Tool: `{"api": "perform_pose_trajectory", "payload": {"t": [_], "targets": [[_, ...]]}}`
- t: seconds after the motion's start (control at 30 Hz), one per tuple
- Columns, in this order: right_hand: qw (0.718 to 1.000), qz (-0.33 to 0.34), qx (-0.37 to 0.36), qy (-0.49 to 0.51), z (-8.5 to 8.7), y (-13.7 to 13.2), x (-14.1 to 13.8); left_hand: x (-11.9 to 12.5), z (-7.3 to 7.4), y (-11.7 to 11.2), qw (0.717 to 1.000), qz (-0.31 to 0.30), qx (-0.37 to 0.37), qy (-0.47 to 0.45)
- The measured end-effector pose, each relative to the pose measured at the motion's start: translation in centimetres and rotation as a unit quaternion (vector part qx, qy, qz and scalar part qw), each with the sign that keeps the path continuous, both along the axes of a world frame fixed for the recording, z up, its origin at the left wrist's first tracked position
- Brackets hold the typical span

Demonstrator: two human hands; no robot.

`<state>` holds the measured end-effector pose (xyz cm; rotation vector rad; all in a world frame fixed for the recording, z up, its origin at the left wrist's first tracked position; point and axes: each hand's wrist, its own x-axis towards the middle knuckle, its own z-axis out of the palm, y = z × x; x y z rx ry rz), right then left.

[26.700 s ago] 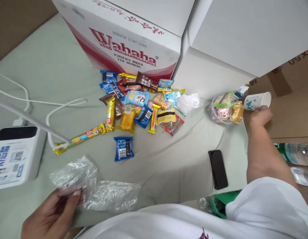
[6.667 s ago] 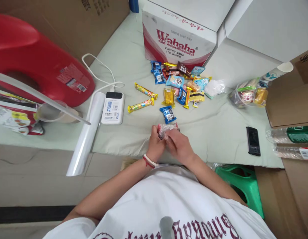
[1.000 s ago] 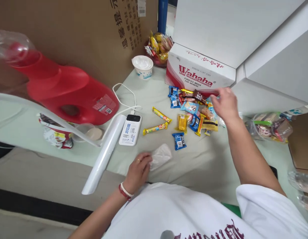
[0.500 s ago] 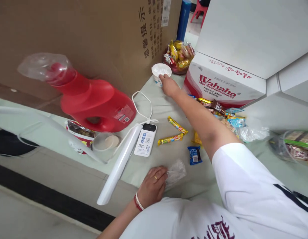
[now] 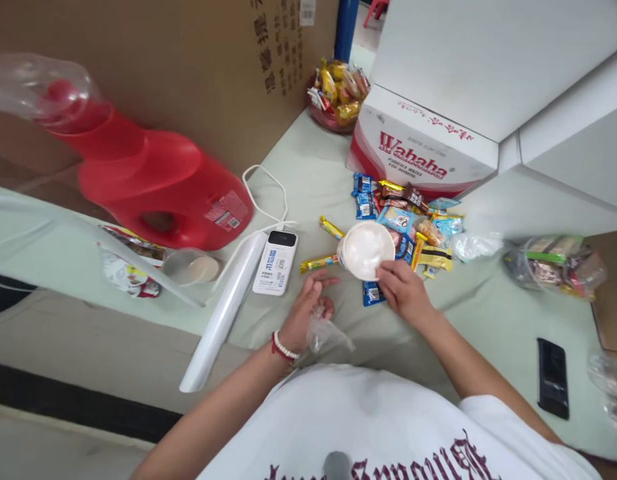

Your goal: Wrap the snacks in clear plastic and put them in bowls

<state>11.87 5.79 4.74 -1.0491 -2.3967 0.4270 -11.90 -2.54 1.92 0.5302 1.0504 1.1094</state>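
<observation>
My right hand [image 5: 402, 291] grips the rim of a white paper cup [image 5: 369, 249], held above the table with its mouth toward me. Crumpled clear plastic wrap [image 5: 328, 332] is held in the curled lower fingers of my left hand [image 5: 311, 307], while its index finger stretches toward the cup. Two yellow snack sticks [image 5: 318, 263] lie partly behind the cup. Just below the cup is a blue snack packet [image 5: 372, 293], partly covered. Several more wrapped snacks [image 5: 396, 217] are heaped beyond the cup, beside my right hand.
A power bank [image 5: 275, 264] with a white cable lies left of my hands, next to a white tube [image 5: 223, 313]. A red jug [image 5: 168, 187] stands at left. The Wahaha box [image 5: 418, 143] and a snack bowl [image 5: 336, 100] are behind. A black phone [image 5: 553, 377] lies right.
My right hand has brought the paper cup from beside the snack bowl toward me, over the snacks. My left hand has lifted with the plastic wrap, its index finger now stretched out.
</observation>
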Motion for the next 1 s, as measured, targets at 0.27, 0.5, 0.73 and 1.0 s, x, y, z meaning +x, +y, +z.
{"api": "perform_pose_trajectory", "payload": {"t": [0.27, 0.5, 0.73, 1.0], "targets": [[0.997, -0.017, -0.060, 0.039, 3.0, -8.3, 4.9, 6.7, 0.7, 2.6, 0.992, -0.077, -0.017, 0.097], [0.983, -0.158, -0.098, 0.008, 2.5, -7.7, 3.7, 9.5, 1.6, 1.4, 0.968, -0.105, 0.068, 0.218], [0.931, -0.222, -0.286, 0.037, -0.4, -7.5, 3.5, 9.7, 0.7, -0.2, 0.951, -0.182, 0.070, 0.239], [0.952, -0.148, -0.269, 0.018, 2.8, -8.6, 6.0, 9.5, 0.6, 0.3, 0.965, -0.204, 0.055, 0.154]]}}
